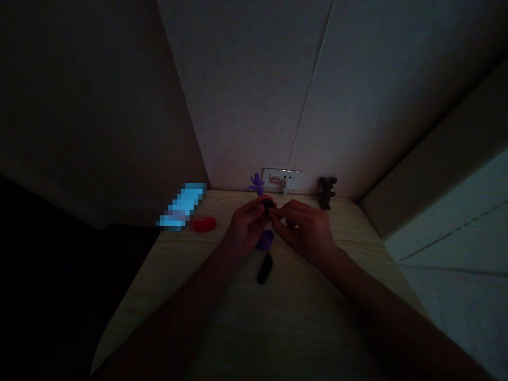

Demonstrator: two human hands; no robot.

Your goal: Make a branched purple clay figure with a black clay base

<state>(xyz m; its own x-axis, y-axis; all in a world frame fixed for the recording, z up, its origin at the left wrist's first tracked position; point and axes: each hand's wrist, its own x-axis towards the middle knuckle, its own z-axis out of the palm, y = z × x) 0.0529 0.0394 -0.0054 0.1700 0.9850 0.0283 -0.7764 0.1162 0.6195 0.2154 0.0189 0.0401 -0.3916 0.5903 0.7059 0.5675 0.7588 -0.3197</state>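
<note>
My left hand [246, 225] is closed round a small black lump of modelling clay [266, 204], with a bit of red showing at its upper edge. The fingers of my right hand [304, 225] are pinched together against the lump's right side. Below my hands, a purple piece of clay [265, 241] lies partly behind my left hand. Nearer to me is a black stick of clay [264, 269]. Just behind the hands stands a purple branching figure [256, 183], its lower part hidden. Dim light blurs the details.
A brown bear-like figure [326, 192] stands at the table's back right. On the left lie a red clay piece [204, 224] and a pixelated bright screen [183, 205]. A wall socket [282, 179] with a plug sits behind the wooden table [222, 328].
</note>
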